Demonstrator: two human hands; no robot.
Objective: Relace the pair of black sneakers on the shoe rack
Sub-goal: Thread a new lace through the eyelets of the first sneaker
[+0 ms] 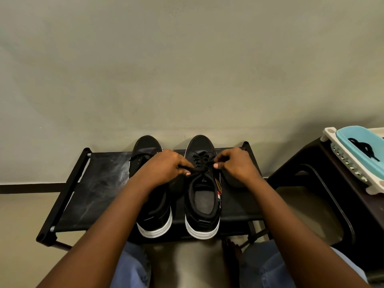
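Note:
Two black sneakers with white soles stand side by side on the black shoe rack [93, 183], toes to the wall. The right sneaker [202, 202] has a black lace [202, 163] crossed through its eyelets. My left hand [164, 169] pinches one end of that lace at the top of the tongue. My right hand [234, 165] pinches the other end on the right side. The left sneaker [153, 213] is partly hidden under my left hand and forearm; a loose bit of lace shows near its toe.
A dark stool [324, 183] stands to the right of the rack. On it sits a white and light-blue basket [349, 142] holding a black lace. The wall is close behind the rack. My knees in blue jeans are below the rack's front edge.

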